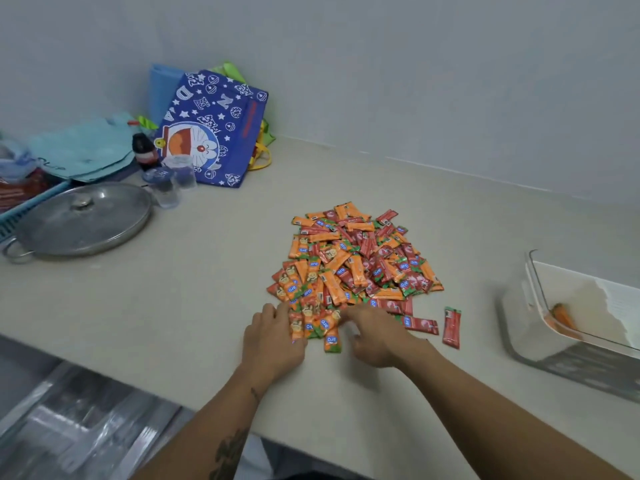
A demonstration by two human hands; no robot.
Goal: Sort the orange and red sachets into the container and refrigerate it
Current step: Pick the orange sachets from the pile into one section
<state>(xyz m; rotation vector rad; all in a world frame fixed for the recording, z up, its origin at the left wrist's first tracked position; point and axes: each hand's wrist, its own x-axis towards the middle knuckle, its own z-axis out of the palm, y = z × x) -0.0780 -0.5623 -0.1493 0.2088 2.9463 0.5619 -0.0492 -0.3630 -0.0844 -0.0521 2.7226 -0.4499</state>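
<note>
Orange sachets (313, 323) lie under left hand (273, 336) and right hand (375, 336), both palm-down.

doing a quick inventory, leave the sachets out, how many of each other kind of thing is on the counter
Round steel pan lid: 1
Clear rectangular plastic container: 1
Blue cartoon-print tote bag: 1
Small clear plastic cups: 2
Dark bottle with red label: 1
Total: 6

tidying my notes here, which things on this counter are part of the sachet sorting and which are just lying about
Part of the job: sachet pile, stray red sachet, clear container, left hand, right hand.

Lying about: pan lid, blue bag, teal cloth, dark bottle, clear cups.
</note>
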